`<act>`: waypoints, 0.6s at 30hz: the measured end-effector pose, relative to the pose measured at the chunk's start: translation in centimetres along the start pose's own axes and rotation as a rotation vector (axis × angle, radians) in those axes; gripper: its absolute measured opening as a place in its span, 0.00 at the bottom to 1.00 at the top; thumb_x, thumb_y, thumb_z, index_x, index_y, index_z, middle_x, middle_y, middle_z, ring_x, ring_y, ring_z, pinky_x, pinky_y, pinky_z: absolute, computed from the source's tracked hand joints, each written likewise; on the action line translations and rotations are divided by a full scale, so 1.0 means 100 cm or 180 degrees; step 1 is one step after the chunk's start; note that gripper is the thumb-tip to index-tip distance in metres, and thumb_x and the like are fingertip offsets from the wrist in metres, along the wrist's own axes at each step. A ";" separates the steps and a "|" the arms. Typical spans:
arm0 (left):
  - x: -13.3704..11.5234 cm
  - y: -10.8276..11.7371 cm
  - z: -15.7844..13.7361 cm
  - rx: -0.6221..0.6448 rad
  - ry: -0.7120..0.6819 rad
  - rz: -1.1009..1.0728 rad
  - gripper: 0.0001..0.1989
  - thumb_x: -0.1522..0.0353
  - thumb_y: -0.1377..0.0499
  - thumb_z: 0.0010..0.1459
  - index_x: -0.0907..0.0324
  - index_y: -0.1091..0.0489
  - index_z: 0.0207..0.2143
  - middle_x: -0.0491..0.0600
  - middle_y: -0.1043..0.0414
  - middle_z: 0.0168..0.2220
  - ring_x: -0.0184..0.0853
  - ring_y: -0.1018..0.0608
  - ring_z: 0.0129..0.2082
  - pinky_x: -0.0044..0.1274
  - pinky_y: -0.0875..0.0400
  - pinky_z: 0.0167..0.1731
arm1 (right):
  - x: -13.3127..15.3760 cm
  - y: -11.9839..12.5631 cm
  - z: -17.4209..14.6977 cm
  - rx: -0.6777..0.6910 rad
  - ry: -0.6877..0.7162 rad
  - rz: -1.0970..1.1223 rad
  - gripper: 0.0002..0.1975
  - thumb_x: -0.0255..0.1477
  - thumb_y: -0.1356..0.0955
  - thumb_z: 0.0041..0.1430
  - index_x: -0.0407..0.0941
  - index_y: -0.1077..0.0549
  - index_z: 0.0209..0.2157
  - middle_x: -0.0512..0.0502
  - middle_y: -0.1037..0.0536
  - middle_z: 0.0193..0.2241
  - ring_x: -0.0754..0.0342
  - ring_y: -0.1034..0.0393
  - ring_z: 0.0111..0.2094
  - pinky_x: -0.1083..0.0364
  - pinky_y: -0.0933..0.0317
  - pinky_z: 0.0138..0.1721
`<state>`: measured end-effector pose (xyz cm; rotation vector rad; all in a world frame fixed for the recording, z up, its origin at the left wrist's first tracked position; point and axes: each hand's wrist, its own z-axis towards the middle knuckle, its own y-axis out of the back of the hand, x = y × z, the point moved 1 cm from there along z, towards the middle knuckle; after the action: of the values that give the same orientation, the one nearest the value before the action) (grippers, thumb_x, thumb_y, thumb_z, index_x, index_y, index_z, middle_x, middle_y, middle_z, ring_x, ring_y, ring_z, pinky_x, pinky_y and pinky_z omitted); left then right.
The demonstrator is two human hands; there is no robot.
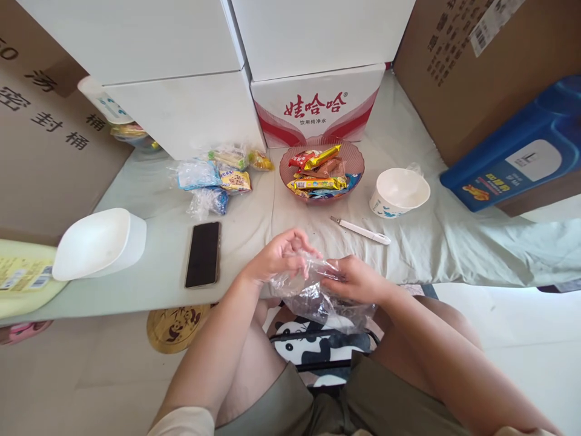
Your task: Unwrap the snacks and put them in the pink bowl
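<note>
Holding a clear plastic bag (318, 297) between them, both hands sit just off the near edge of the cloth-covered table (454, 242), above the person's lap. In the head view, the left hand (281, 257) pinches the bag's upper rim with fingers curled over it, and the right hand (356, 280) grips the opposite side of the rim, so the bag hangs down and toward the body from both hands, its mouth running left to right between them. Neither hand is nearer; both touch it.

Counted on the table: one pink bowl (358, 158) holding several wrapped snacks at the middle, one white paper cup (399, 192) just right of it, one white pen-like tool (361, 231) lying slantwise in front of bowl and cup, one dark phone (203, 254) near the near edge to the left, one white plastic tub (100, 243) at the left edge, and a loose cluster of bagged snacks (213, 178) behind the phone.
</note>
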<state>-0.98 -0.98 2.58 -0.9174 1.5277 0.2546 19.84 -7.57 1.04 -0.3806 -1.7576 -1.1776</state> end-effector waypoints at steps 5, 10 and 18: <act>0.006 0.015 0.009 -0.1236 -0.0428 -0.0707 0.29 0.48 0.35 0.50 0.56 0.35 0.46 0.55 0.25 0.53 0.37 0.18 0.39 0.28 0.26 0.42 | -0.003 -0.002 0.004 -0.0810 -0.0528 0.0676 0.10 0.35 0.37 0.61 0.45 0.29 0.30 0.52 0.27 0.21 0.58 0.34 0.24 0.58 0.42 0.29; 0.026 -0.009 0.021 -0.0308 0.0290 -0.0380 0.32 0.55 0.28 0.44 0.61 0.29 0.48 0.60 0.23 0.50 0.45 0.21 0.50 0.31 0.28 0.48 | -0.012 -0.005 0.012 -0.1733 -0.0951 0.1334 0.13 0.41 0.34 0.59 0.45 0.30 0.34 0.50 0.25 0.24 0.55 0.30 0.24 0.56 0.38 0.27; 0.019 -0.014 0.015 -0.0415 0.0515 0.0363 0.24 0.58 0.39 0.57 0.57 0.37 0.52 0.45 0.23 0.24 0.35 0.21 0.21 0.21 0.32 0.21 | -0.015 0.004 0.006 -0.1874 -0.0710 0.1811 0.14 0.42 0.31 0.56 0.46 0.27 0.37 0.47 0.22 0.36 0.61 0.35 0.19 0.57 0.38 0.22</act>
<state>1.26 -1.68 1.03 -0.9735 1.7317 0.3731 20.55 -6.52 -0.03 -1.3101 -1.3045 -1.2302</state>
